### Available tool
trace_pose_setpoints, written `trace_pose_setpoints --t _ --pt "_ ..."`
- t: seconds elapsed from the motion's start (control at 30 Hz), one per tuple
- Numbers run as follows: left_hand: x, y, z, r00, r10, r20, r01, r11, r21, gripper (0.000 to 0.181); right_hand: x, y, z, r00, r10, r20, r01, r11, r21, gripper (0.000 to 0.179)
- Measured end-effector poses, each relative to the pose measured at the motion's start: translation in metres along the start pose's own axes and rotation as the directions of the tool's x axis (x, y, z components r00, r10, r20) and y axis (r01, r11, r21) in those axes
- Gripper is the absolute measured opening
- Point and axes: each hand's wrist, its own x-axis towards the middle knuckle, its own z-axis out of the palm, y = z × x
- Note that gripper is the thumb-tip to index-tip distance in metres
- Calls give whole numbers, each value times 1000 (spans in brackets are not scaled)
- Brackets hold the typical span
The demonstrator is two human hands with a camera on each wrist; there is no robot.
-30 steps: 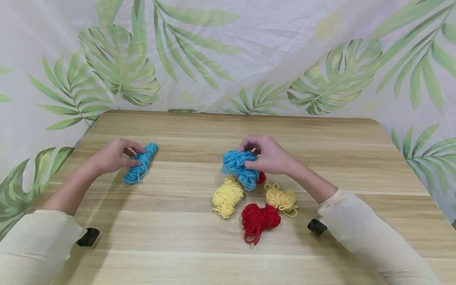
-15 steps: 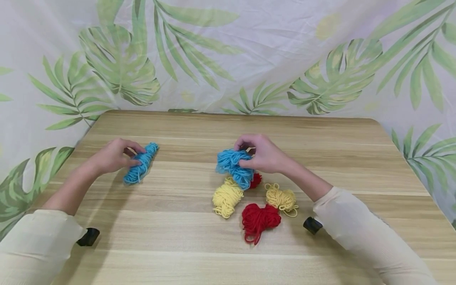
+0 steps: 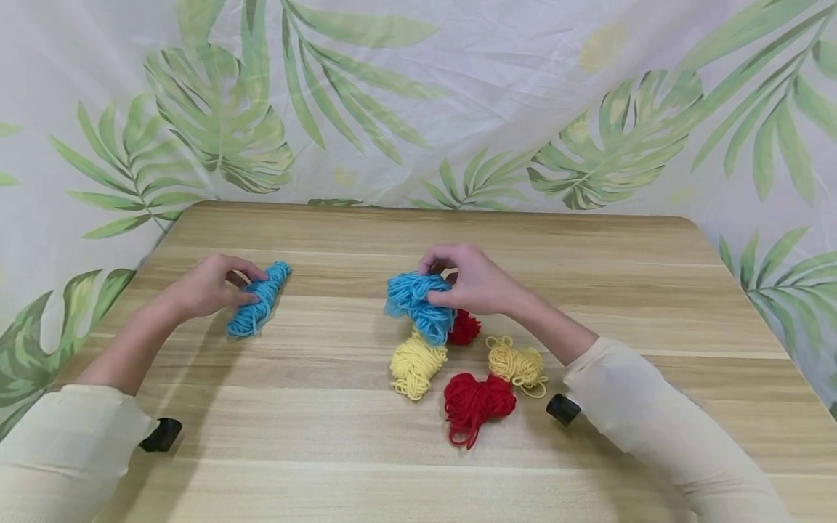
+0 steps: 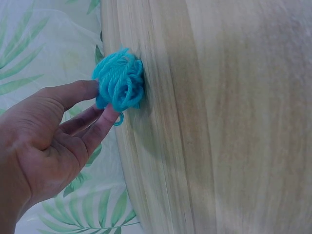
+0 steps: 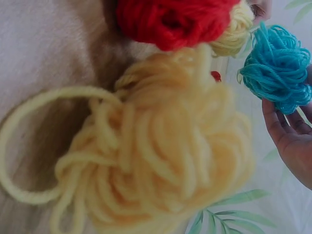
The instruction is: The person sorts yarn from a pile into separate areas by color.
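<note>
On the left of the table my left hand (image 3: pixel 219 285) pinches a long, twisted blue yarn skein (image 3: pixel 260 301) between thumb and fingers; its looped end (image 4: pixel 122 80) faces the left wrist camera. My right hand (image 3: pixel 474 280) grips a looser blue yarn bundle (image 3: pixel 418 298), held over the middle of the table. In the head view that bundle overlaps the top of a pale yellow yarn bundle (image 3: pixel 415 367) and the edge of a red yarn ball (image 3: pixel 464 328). The right wrist view shows the blue bundle (image 5: pixel 278 68) resting against the fingertips.
Nearer the front lies a bow-shaped red yarn bundle (image 3: pixel 477 407). Beside it is a deeper yellow bundle (image 3: pixel 516 365) with loose loops, seen large in the right wrist view. A leaf-print cloth (image 3: pixel 405 94) hangs behind the wooden table (image 3: pixel 294 443).
My right hand has carried the loose blue bundle leftward, uncovering more of the red ball behind it. The left hand and its skein have stayed in place.
</note>
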Motion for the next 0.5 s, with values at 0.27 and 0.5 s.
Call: trace_pose_setpoints --t 0.27,0.5 --pt "1 1 0 1000 -1 0 1 1000 12 30 5 -5 2 1000 0 4 0 1000 0 17" --pt "-1 2 -1 1000 -9 4 9 1000 13 31 11 -6 5 1000 3 18 -3 1000 8 17"
